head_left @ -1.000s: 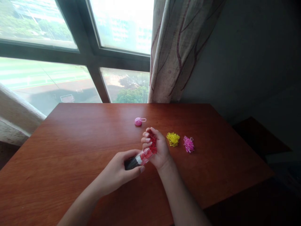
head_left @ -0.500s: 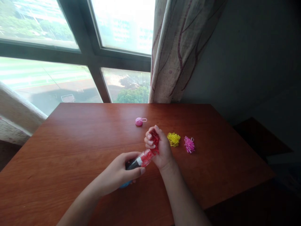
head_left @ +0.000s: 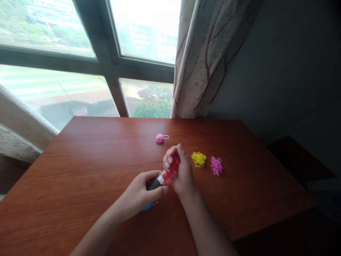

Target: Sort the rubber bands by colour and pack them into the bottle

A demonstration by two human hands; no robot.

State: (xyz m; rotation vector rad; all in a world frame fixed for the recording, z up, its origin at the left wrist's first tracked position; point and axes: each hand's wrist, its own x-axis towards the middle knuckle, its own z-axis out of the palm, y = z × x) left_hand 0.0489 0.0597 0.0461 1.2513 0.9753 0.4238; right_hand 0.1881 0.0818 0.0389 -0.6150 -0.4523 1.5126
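My left hand (head_left: 138, 195) is wrapped round a clear bottle (head_left: 160, 180) with a blue end, dark and white contents or label, and red pieces near its mouth. The bottle tilts up to the right, its mouth against the palm of my right hand (head_left: 183, 172). My right hand is cupped, fingers curled round a bunch of small red pieces (head_left: 175, 161) that look like paper clips or bands. To the right lie a pile of yellow clips or bands (head_left: 198, 160) and a pile of pink ones (head_left: 216, 165). A pink cap with a loop (head_left: 160, 139) sits beyond my hands.
The brown wooden table (head_left: 93, 160) reaches to the window (head_left: 112, 67) at the back. A patterned curtain (head_left: 205, 57) hangs behind the table, with a dark wall on the right. Another curtain part (head_left: 23, 121) is at the left.
The mouth of the bottle has come further into my right palm, and the right fingers have closed more over the red pieces. The view has shifted slightly.
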